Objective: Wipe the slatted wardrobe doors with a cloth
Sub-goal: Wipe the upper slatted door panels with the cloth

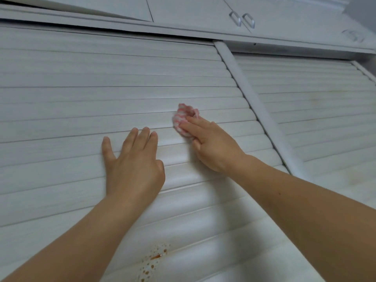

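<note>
A white slatted wardrobe door (81, 98) fills most of the view, and a second slatted door (315, 110) lies to its right past a vertical post (254, 102). My right hand (211, 145) presses a crumpled pink-and-white cloth (184, 117) against the slats of the left door, near the post. My left hand (132, 159) rests flat on the same door, fingers spread, just left of the right hand and holding nothing.
Orange-brown splatter spots (152, 261) mark the slats low in the view, between my forearms. Upper cabinet doors with metal handles (242, 20) sit above the wardrobe's top rail.
</note>
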`<state>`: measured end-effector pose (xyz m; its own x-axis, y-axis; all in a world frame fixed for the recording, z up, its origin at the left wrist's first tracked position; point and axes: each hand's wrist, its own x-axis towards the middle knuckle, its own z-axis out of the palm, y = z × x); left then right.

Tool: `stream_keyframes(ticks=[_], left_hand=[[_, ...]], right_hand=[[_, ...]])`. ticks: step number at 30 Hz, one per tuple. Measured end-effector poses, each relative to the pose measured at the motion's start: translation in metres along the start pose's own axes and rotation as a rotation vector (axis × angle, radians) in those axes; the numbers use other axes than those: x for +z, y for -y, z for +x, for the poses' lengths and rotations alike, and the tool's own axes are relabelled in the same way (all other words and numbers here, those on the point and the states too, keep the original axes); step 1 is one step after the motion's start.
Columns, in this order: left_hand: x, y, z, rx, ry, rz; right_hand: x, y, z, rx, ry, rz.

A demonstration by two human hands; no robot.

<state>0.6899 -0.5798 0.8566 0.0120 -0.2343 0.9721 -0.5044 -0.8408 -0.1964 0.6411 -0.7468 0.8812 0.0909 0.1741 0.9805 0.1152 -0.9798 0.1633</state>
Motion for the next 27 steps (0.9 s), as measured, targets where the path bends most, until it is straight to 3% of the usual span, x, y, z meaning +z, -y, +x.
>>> stream_keyframes(ticks=[4, 10, 17, 21, 27], left_hand=[[-0.001, 0.001, -0.002, 0.003, -0.002, 0.008], [-0.007, 0.001, -0.004, 0.017, 0.036, 0.033], [-0.016, 0.008, -0.020, 0.069, 0.075, 0.061], [-0.019, 0.016, -0.030, 0.094, 0.086, 0.052], [-0.013, 0.021, -0.035, 0.123, 0.002, 0.026]], right_hand=[[-0.012, -0.039, -0.012, 0.074, -0.076, 0.005], [-0.036, -0.088, -0.030, 0.393, -0.035, -0.235], [-0.016, -0.072, -0.036, 0.501, -0.151, -0.269], [0.000, -0.044, -0.049, 0.419, -0.179, -0.355], [0.021, 0.024, -0.036, 0.206, -0.133, -0.247]])
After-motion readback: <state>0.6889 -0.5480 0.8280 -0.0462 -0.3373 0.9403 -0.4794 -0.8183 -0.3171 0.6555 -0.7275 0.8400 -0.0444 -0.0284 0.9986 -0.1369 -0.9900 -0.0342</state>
